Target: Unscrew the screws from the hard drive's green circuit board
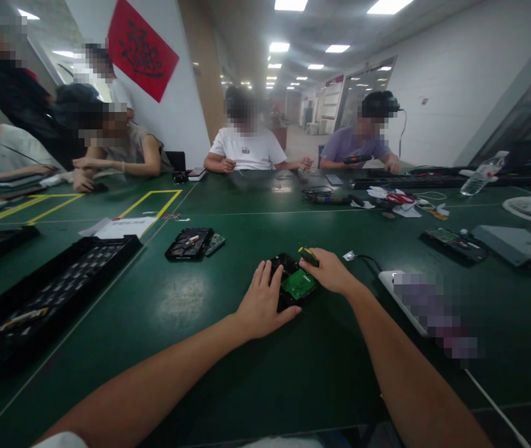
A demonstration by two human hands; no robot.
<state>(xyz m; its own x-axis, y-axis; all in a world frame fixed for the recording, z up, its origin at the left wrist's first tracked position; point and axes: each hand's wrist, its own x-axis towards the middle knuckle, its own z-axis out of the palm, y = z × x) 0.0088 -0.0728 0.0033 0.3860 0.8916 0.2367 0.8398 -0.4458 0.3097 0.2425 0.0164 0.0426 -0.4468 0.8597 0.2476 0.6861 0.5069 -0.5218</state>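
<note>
Okay, hard drive (285, 264) at centre of table (247, 386), second drive (189, 242) at its 10 o'clock. My left hand (263, 305) presses flat on it; right hand (331, 270) grips screwdriver (309, 256) at its 1 o'clock. Tip could slip, gouging circuit board (298, 284).

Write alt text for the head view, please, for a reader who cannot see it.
A person's left hand steadies a black hard drive with a green circuit board on a green table, while the right hand holds a screwdriver at its top edge. Another opened drive and black trays lie to the left; several people sit at the far side.
</note>
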